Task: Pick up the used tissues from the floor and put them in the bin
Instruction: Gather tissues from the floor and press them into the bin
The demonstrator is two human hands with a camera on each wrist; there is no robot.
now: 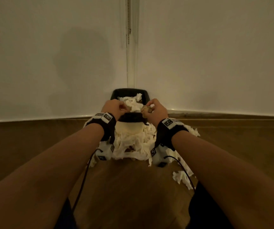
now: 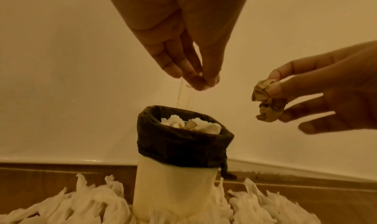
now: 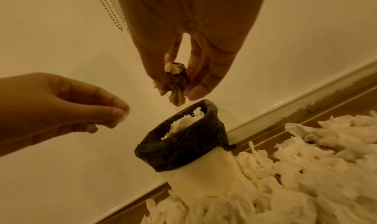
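Both hands poised above the bin (image 2: 179, 146): right hand (image 2: 334, 88) pinches a brown wad (image 2: 267, 101), left hand (image 2: 183, 50) a white scrap (image 2: 200, 73), nearer the mouth.

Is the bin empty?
No, the bin already has white tissues piled up near its rim.
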